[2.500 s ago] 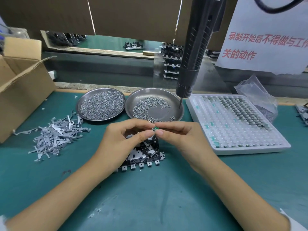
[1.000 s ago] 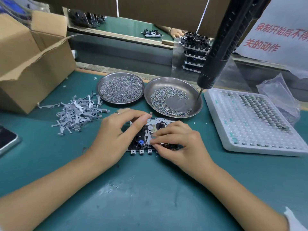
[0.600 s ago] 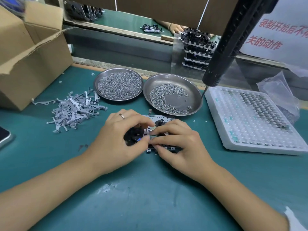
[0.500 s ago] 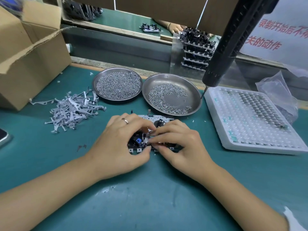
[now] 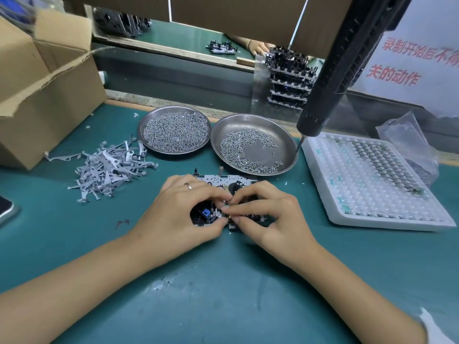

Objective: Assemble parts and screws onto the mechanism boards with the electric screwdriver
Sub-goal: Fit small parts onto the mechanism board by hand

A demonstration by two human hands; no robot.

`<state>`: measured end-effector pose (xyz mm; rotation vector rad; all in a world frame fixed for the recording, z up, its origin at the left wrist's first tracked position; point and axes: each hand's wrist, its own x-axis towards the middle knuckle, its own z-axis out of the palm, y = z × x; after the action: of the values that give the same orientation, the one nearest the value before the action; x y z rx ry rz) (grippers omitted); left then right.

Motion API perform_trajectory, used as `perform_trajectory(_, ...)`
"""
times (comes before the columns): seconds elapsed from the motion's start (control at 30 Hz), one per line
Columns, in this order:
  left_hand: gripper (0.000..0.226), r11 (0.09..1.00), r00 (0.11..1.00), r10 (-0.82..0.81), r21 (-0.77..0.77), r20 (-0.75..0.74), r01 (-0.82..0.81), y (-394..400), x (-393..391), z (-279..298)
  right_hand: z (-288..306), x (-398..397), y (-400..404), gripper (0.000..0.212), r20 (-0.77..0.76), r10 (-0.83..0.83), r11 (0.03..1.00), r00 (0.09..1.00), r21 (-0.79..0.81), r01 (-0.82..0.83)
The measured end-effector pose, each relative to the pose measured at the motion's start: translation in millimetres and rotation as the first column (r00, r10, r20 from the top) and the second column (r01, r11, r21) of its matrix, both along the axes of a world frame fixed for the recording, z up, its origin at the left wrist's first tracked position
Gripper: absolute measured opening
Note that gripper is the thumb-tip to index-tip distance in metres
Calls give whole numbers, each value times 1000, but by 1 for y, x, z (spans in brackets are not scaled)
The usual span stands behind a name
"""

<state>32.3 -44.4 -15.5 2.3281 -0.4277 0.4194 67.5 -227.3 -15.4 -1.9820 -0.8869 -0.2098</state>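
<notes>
A metal mechanism board [image 5: 224, 181] with black parts and a blue piece lies flat on the green mat, mostly hidden under both hands. My left hand [image 5: 178, 212] rests on its left half, thumb and fingers gripping its front edge. My right hand [image 5: 270, 214] covers its right half, thumb and forefinger pinching a small part pressed onto the board's middle. The black electric screwdriver [image 5: 342, 58] hangs untouched above, its bit over the right pan's rim. Two steel pans hold screws: the left pan [image 5: 142, 125] is full, the right pan [image 5: 288, 142] partly filled.
A pile of grey metal levers [image 5: 109, 167] lies left of the board. A white tray [image 5: 320, 194] of small parts and a plastic bag [image 5: 407, 135] sit right. A cardboard box [image 5: 42, 100] stands far left. Stacked boards [image 5: 290, 78] stand behind; another person's hand [image 5: 258, 47] shows beyond.
Earlier both hands held a small green part above the board; they came down onto the board. Since half a second ago the fingers have only shifted slightly at its middle.
</notes>
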Motion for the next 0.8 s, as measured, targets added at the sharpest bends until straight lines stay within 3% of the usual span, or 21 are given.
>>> perform_trajectory(0.17,23,999,999,2,-40,-34,-3,1,1,-1,9,2,-2,20,98,-257,951,961,200,234)
perform_trajectory(0.3,21,997,999,4,-82,-40,-7,1,1,-1,34,16,-11,38,67,-559,757,826,447,476)
perform_trajectory(0.37,20,994,999,9,-105,-36,-13,0,2,-1,53,29,-16,54,40,-622,699,782,480,531)
perform_trajectory(0.47,20,992,999,12,-128,-34,-16,0,3,-2,86,49,-15,78,-6,-567,733,824,453,507)
perform_trajectory(0.53,20,990,999,18,-142,-37,-23,0,3,-2,103,59,-9,82,4,-513,766,858,453,456)
perform_trajectory(0.8,24,984,999,9,-175,-52,-18,0,3,0,114,55,32,41,-106,-434,659,895,640,395)
